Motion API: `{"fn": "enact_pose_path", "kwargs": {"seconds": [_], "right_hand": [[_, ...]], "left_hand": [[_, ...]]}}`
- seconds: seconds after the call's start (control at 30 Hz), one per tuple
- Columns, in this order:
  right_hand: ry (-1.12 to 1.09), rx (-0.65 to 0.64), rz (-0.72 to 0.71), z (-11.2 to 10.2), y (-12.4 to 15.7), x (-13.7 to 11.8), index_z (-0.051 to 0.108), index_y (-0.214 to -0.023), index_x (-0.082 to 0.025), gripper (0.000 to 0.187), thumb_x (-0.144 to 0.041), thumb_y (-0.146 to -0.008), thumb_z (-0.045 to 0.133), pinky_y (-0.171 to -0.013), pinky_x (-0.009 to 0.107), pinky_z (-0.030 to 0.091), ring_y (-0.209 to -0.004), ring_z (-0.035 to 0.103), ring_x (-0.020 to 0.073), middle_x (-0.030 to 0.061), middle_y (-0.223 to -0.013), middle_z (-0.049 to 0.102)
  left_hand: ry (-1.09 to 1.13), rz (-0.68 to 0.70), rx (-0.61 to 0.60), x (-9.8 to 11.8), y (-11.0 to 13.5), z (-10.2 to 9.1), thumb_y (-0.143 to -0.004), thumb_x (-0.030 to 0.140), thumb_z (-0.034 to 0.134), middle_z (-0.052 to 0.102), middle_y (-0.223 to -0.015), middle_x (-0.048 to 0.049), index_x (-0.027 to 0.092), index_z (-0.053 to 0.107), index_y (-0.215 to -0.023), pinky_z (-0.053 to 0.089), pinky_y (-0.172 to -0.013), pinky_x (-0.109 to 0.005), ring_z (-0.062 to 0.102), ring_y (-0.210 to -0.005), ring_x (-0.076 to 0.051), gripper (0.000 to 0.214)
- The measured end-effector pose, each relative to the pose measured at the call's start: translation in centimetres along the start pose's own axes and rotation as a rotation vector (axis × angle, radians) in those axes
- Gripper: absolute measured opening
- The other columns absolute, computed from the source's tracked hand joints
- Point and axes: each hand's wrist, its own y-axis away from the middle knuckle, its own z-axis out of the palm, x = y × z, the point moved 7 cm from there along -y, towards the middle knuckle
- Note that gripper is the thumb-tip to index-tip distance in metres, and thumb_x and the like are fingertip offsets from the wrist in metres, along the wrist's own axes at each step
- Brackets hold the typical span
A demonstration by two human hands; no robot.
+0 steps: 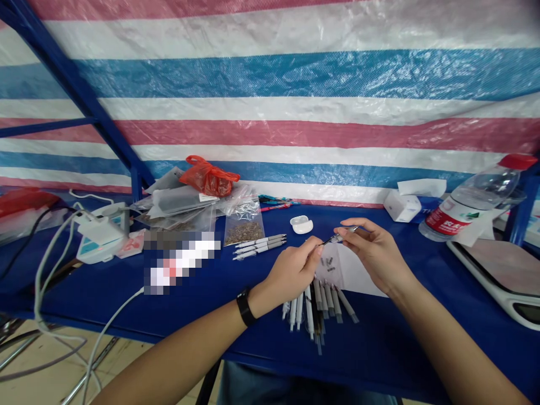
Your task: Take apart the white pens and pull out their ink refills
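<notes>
**Slim metal pen part (338,238) pinched between both hands**

Held up over a paper sheet (352,275). Left hand (291,270) narrow on the dark end; right hand (379,256) narrow on the metal end. Loose pens (316,309) fan out just below, on the blue table (379,360).

We see a slim pen part (340,237) of bright, polished metal, and pens (323,301) with matt grey-white plastic barrels on a smooth blue tabletop (392,360). Past them lie a crinkled thin red plastic bag (208,177) and a glossy white plastic earbud case (301,224), against a shiny woven plastic tarp (270,76).
</notes>
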Motion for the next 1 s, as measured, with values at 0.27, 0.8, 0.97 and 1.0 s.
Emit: {"fn": "enact_pose_path", "kwargs": {"seconds": [0.27,0.8,0.97,1.0], "right_hand": [[0.247,-0.041,-0.065,-1.1,-1.0,0.2,0.071,-0.074,-0.022,0.042,-0.049,-0.05,0.093,-0.064,0.033,0.045,-0.063,0.058,0.0173,0.0001,-0.064,0.067],[0.681,-0.29,-0.092,0.8,-0.6,2.1,0.07,-0.071,-0.026,0.016,-0.042,-0.068,0.073,-0.063,0.035,0.045,-0.063,0.068,0.0238,-0.0006,-0.063,0.072],[0.626,-0.248,-0.073,0.3,-0.8,1.8,0.071,-0.073,-0.025,0.026,-0.049,-0.068,0.074,-0.067,0.037,0.045,-0.067,0.067,0.0244,0.0023,-0.071,0.074],[0.612,-0.244,-0.069,0.2,-0.8,1.8,0.071,-0.074,-0.024,0.027,-0.051,-0.068,0.075,-0.067,0.037,0.045,-0.068,0.066,0.0244,0.0031,-0.072,0.074]], "left_hand": [[-0.042,-0.031,0.063,-0.2,-0.4,-0.8,-0.103,0.043,0.029,0.039,-0.053,0.0077,0.022,0.053,-0.103,0.024,-0.054,-0.027,0.041,-0.046,-0.015,0.031],[-0.003,-0.02,0.044,-0.1,-0.2,-0.6,-0.104,0.042,0.03,0.034,-0.049,0.0097,0.021,0.055,-0.108,0.024,-0.051,-0.026,0.037,-0.04,-0.014,0.033],[-0.001,-0.019,0.05,-0.2,-0.2,-0.7,-0.104,0.042,0.031,0.033,-0.048,0.0101,0.022,0.054,-0.106,0.023,-0.05,-0.026,0.035,-0.039,-0.013,0.03],[-0.001,-0.021,0.051,-0.2,-0.1,-0.7,-0.104,0.042,0.031,0.033,-0.049,0.0101,0.022,0.054,-0.106,0.023,-0.05,-0.026,0.035,-0.04,-0.013,0.031]]}}
